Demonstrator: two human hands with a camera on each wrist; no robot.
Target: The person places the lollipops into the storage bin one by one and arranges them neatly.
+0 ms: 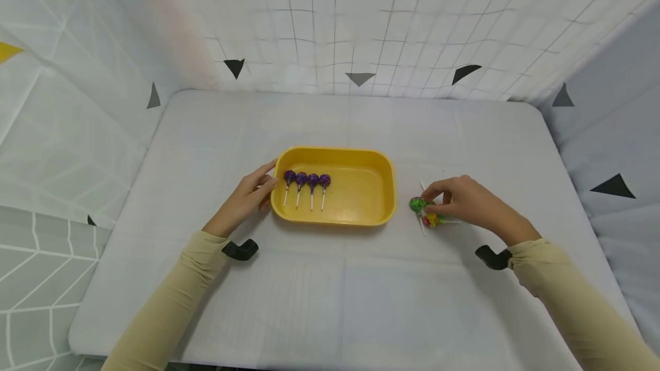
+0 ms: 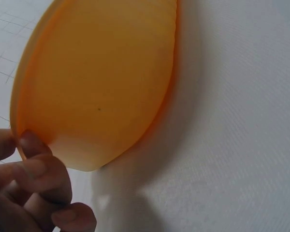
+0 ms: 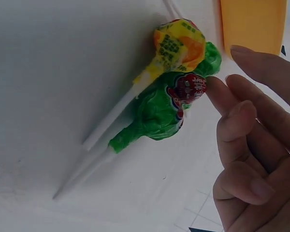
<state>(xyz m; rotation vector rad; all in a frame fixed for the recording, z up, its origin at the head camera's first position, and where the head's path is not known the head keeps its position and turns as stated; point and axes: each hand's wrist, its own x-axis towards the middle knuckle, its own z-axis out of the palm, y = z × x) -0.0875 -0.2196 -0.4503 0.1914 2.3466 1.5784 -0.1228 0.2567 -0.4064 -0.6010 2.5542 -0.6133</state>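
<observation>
My left hand (image 1: pixel 243 200) holds the left end of a yellow tray (image 1: pixel 361 196), fingers and thumb at its rim. Through the tray's wall in the left wrist view a fingertip (image 2: pixel 33 143) shows. Several purple-wrapped lollipops (image 1: pixel 312 181) lie in a row in the tray's left half, sticks toward me. To the right of the tray, my right hand (image 1: pixel 471 204) reaches over a small pile of lollipops. Its fingers touch or nearly touch a green lollipop (image 3: pixel 159 113), thumb apart from the index finger. A yellow-and-orange lollipop (image 3: pixel 179 46) leans on the green ones.
The white-covered table (image 1: pixel 289 291) carries the tray near its middle. White cloth walls with black triangle marks (image 1: pixel 360 78) stand behind and at both sides.
</observation>
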